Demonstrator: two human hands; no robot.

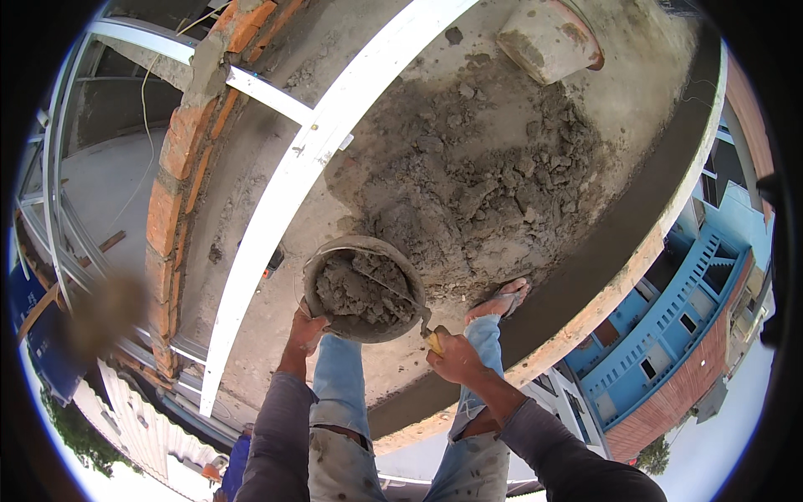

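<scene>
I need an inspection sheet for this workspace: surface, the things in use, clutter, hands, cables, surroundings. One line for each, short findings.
Surface: concrete slab, dusty, with a curved open edge on the right.
Things in use: pan filled with mortar; trowel at its rim; mortar pile behind it.
Clutter: bucket tipped beside the pile; long white bar across the slab.
Hands: left hand has its grip on the pan's rim; right hand has its grip on the trowel.
Cables: thin wire hanging near the brick wall.
Surroundings: blue building far below the edge.
</scene>
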